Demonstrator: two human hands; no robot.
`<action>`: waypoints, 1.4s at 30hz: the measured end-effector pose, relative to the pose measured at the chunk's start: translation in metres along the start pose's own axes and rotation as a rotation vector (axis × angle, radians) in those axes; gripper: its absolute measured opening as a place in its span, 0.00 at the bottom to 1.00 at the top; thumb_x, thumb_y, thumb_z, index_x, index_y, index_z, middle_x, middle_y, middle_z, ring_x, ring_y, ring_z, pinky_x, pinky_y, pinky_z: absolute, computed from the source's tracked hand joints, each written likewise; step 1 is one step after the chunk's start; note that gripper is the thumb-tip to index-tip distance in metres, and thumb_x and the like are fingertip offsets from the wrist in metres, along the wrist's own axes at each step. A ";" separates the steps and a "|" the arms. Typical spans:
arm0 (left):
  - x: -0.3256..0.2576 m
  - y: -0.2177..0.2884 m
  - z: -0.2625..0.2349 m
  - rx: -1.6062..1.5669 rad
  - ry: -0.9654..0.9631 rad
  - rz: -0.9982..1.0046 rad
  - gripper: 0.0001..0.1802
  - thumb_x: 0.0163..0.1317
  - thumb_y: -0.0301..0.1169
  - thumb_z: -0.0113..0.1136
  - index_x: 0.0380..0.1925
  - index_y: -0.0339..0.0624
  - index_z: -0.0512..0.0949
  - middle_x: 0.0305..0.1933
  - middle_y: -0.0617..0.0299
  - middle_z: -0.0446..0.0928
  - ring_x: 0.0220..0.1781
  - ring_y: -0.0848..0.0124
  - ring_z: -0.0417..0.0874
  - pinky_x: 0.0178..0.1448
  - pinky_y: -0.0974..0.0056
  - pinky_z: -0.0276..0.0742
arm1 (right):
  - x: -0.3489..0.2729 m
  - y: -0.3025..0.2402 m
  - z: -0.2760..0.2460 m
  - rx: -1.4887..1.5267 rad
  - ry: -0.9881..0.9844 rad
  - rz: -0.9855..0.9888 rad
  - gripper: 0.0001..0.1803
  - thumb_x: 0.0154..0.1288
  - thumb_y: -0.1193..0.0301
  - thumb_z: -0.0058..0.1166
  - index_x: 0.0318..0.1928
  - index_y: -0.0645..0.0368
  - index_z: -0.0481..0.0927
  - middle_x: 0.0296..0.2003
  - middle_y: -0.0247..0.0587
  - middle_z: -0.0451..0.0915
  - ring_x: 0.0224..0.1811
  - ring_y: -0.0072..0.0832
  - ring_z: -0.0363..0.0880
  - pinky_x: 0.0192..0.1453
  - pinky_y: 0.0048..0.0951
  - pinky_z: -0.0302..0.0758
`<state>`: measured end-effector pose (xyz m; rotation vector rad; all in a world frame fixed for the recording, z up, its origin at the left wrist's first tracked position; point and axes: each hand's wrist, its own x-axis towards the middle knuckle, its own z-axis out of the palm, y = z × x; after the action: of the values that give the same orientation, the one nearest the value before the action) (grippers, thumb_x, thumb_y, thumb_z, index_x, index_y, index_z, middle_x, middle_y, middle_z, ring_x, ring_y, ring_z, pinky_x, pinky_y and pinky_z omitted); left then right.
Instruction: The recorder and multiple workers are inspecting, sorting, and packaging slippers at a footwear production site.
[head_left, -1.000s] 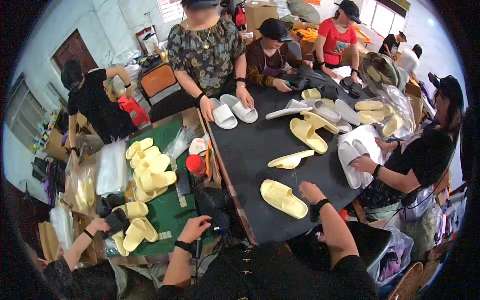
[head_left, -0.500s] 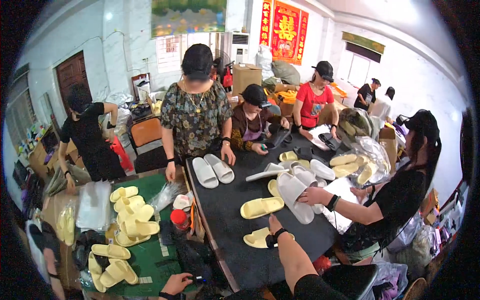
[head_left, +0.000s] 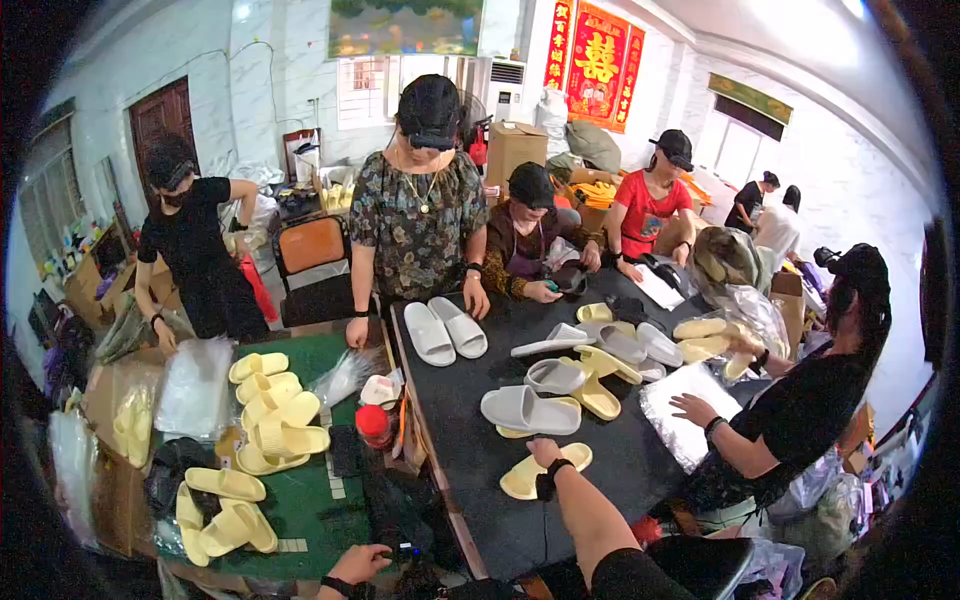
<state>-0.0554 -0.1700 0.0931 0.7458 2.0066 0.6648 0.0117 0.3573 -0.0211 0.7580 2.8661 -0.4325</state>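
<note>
My right hand (head_left: 546, 453) reaches across the black tabletop, at the far edge of a pale yellow slipper (head_left: 522, 482). The slipper lies flat and its strap side is partly behind my hand and black wristband. From behind, I cannot tell whether my fingers grip it. Just beyond lies a grey slipper (head_left: 530, 411), on top of another yellow slipper (head_left: 507, 432). My left hand (head_left: 361, 565) is low at the table's near edge with fingers loosely bent and apart, holding nothing. Close to its fingertips is a small dark device with a blue light (head_left: 406, 550).
More yellow slippers (head_left: 284, 436) lie on the green mat (head_left: 320, 520) at left, by a red-capped bottle (head_left: 374, 427) and clear bags (head_left: 193, 388). A grey pair (head_left: 444, 332) stands at the far table edge. At right, a co-worker (head_left: 800, 420) leans over a silvery sheet (head_left: 680, 445).
The co-worker at right has let go of grey slippers; one now rests on the yellow slipper beyond my hand. My right hand has shifted slightly left. The view has turned a little left.
</note>
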 end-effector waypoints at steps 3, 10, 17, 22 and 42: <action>-0.004 0.004 0.001 0.051 0.062 0.057 0.20 0.60 0.40 0.58 0.49 0.43 0.77 0.35 0.53 0.81 0.38 0.60 0.82 0.45 0.59 0.77 | -0.040 -0.025 -0.031 0.262 -0.026 -0.186 0.21 0.68 0.58 0.41 0.39 0.63 0.79 0.38 0.56 0.79 0.45 0.49 0.76 0.49 0.44 0.71; 0.026 0.021 0.010 0.097 0.032 0.165 0.19 0.59 0.38 0.59 0.49 0.42 0.77 0.32 0.54 0.81 0.35 0.59 0.82 0.41 0.58 0.76 | -0.117 -0.027 -0.068 0.070 -0.224 -0.327 0.17 0.67 0.60 0.44 0.36 0.61 0.79 0.37 0.49 0.79 0.43 0.46 0.76 0.48 0.43 0.70; 0.054 0.058 0.022 0.178 -0.120 0.336 0.20 0.62 0.38 0.56 0.51 0.42 0.75 0.32 0.54 0.81 0.36 0.59 0.81 0.41 0.58 0.75 | -0.173 -0.027 -0.089 0.018 0.010 -0.252 0.17 0.67 0.58 0.45 0.37 0.58 0.79 0.33 0.45 0.80 0.36 0.44 0.78 0.40 0.41 0.74; 0.068 0.087 0.032 0.159 -0.226 0.351 0.20 0.61 0.41 0.57 0.49 0.44 0.75 0.37 0.49 0.80 0.38 0.58 0.82 0.45 0.60 0.77 | -0.221 -0.038 -0.106 0.079 0.050 -0.179 0.16 0.66 0.58 0.47 0.35 0.56 0.81 0.30 0.45 0.80 0.33 0.45 0.78 0.37 0.43 0.73; 0.181 0.143 0.128 0.545 0.083 0.535 0.30 0.57 0.35 0.57 0.61 0.66 0.62 0.44 0.40 0.70 0.47 0.44 0.73 0.50 0.49 0.73 | -0.290 -0.087 -0.029 0.357 0.370 0.245 0.20 0.65 0.64 0.48 0.57 0.49 0.66 0.44 0.52 0.71 0.42 0.47 0.77 0.42 0.42 0.75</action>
<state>0.0102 0.0782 0.0329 1.6387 2.0938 0.4392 0.2163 0.1600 0.0890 1.3617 2.9990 -0.8634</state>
